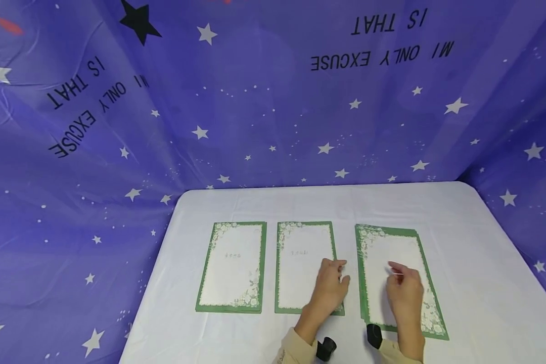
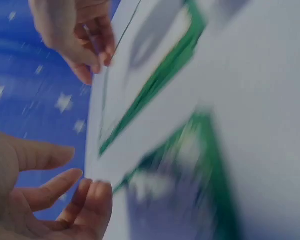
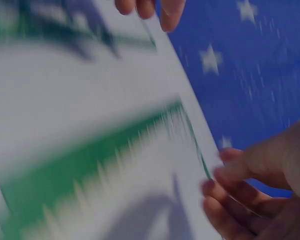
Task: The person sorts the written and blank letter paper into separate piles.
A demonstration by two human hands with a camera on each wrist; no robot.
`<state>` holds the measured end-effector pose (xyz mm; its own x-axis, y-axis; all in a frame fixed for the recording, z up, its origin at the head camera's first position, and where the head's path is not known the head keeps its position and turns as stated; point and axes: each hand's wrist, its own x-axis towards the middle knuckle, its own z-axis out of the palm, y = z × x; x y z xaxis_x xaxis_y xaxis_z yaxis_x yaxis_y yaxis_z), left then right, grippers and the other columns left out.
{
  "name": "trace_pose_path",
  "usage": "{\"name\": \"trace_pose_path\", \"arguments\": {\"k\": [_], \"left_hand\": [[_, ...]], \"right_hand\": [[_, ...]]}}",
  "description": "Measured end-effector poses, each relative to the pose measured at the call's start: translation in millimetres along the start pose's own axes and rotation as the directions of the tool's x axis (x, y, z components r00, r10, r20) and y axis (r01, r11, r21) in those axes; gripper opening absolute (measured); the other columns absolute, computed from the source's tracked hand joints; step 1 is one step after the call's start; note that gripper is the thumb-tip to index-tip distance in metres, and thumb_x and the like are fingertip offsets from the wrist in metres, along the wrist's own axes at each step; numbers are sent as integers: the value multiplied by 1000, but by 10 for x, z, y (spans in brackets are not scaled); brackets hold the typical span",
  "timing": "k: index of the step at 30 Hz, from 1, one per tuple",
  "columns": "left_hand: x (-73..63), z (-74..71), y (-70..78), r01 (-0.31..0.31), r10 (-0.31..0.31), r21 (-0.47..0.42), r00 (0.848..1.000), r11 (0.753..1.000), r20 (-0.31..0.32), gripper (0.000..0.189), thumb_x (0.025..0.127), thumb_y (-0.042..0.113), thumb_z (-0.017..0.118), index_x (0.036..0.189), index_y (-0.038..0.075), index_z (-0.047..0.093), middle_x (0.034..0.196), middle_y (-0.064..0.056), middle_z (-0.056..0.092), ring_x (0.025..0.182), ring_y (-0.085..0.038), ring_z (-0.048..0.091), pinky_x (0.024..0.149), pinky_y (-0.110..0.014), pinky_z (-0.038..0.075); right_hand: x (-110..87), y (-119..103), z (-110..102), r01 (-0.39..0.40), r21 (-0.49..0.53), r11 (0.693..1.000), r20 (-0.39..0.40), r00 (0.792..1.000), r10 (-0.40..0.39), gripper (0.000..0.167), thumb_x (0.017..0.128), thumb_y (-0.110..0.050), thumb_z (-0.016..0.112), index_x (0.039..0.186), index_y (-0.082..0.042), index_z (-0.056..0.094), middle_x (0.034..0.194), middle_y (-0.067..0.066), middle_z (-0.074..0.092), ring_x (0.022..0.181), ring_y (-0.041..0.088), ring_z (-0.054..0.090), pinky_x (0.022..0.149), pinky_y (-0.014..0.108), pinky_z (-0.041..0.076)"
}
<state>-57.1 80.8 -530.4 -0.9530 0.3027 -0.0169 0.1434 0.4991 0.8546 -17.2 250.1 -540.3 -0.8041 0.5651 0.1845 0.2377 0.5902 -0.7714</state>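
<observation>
Three sets of green-bordered, flower-printed paper sheets lie in a row: a left stack (image 1: 229,268), a middle sheet (image 1: 296,273) and a right stack (image 1: 391,273). Small handwriting marks the left and middle ones. My left hand (image 1: 329,285) hovers over the right edge of the middle sheet, fingers loosely bent with nothing between them. Above the right stack is my right hand (image 1: 405,293), its thumb and fingers loosely curled and holding nothing. Shadows of the hands (image 3: 145,215) fall on the paper.
A white-covered table (image 1: 309,205) carries the papers. Behind it and at both sides hangs a purple-blue cloth (image 1: 273,101) with stars and lettering. Black wrist devices (image 1: 326,349) sit at my beige cuffs (image 1: 296,349).
</observation>
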Motion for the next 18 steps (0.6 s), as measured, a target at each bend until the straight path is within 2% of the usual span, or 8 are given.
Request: {"name": "trace_pose_path", "arguments": {"k": [2, 4, 6, 8, 12, 14, 18], "left_hand": [[17, -153, -58, 36, -31, 47, 994, 998, -101, 30, 95, 2, 70, 125, -6, 69, 106, -9, 59, 98, -19, 56, 89, -33, 52], [30, -311, -128, 97, -72, 116, 975, 988, -208, 29, 94, 3, 71, 121, -7, 70, 108, -14, 59, 103, -28, 57, 92, -41, 52], [33, -466, -210, 183, -129, 162, 946, 970, -299, 30, 93, 5, 72, 120, -9, 70, 109, -18, 58, 106, -35, 56, 92, -47, 51], [25, -603, -294, 256, -183, 164, 914, 953, -362, 34, 92, 5, 73, 120, -14, 67, 110, -25, 56, 105, -40, 55, 90, -52, 50], [-11, -812, -421, 351, -299, 82, 880, 933, -368, 41, 93, 5, 71, 125, -20, 62, 112, -32, 53, 102, -43, 54, 86, -57, 51], [-29, -884, -454, 371, -334, 42, 877, 928, -346, 41, 94, 5, 70, 125, -20, 61, 113, -34, 54, 102, -46, 55, 87, -59, 51], [-41, -975, -517, 356, -333, 14, 885, 934, -325, 41, 93, 5, 68, 123, -22, 62, 115, -36, 63, 108, -52, 59, 95, -62, 49]], "right_hand": [[-20, -135, 96, 22, 12, 1000, 139, 990, -24, 28, 91, 10, 53, 112, 13, 71, 101, 27, 65, 91, 38, 62, 75, 33, 47], [-40, -253, 174, -6, 10, 1000, 276, 961, 3, 26, 96, 5, 55, 114, 14, 71, 101, 24, 65, 91, 35, 63, 72, 29, 48], [-54, -340, 237, -34, -4, 999, 371, 928, 33, 27, 99, 1, 56, 117, 16, 69, 101, 23, 66, 92, 34, 63, 74, 33, 50], [-65, -388, 294, -57, -19, 998, 421, 905, 60, 28, 99, -1, 57, 117, 18, 68, 98, 22, 67, 90, 32, 62, 74, 36, 50], [-94, -419, 396, -88, -10, 996, 455, 886, 83, 31, 96, -2, 57, 117, 18, 68, 94, 20, 70, 86, 29, 63, 73, 34, 50], [-107, -428, 442, -99, 0, 995, 464, 881, 88, 32, 95, -2, 57, 118, 18, 68, 95, 20, 72, 86, 28, 64, 71, 32, 50], [-121, -462, 523, -94, 16, 995, 482, 873, 75, 34, 95, -3, 57, 120, 17, 68, 95, 19, 73, 85, 24, 63, 71, 32, 49]]}}
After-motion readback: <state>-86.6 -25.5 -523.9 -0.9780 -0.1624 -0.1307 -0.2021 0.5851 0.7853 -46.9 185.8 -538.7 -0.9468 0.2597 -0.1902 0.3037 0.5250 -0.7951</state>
